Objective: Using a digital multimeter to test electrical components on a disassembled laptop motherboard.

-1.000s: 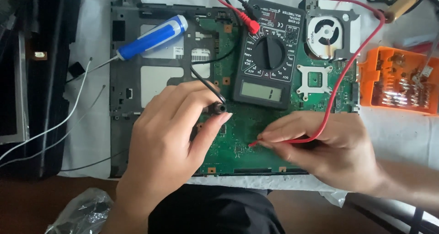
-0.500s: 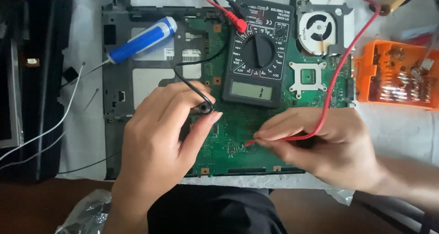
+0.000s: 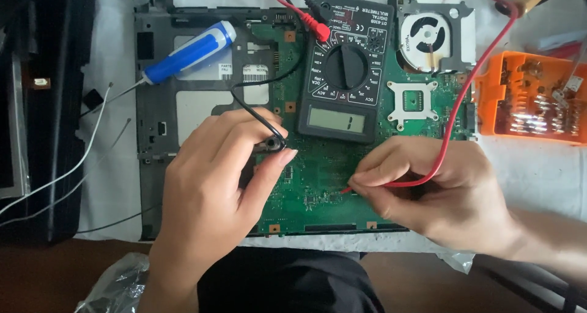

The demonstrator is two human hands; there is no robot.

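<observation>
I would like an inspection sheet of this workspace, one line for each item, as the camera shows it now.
Surface: white cloth over a brown table.
Job's things: green circuit board in a grey laptop frame; black multimeter lies on it.
Clutter: blue-handled screwdriver; orange parts tray; clear plastic bag.
Grippers: left hand holds the black probe; right hand holds the red probe tip on the board.
Cables: red lead, black lead, white wires.
Surroundings: cooling fan; dark panel at left.
</observation>
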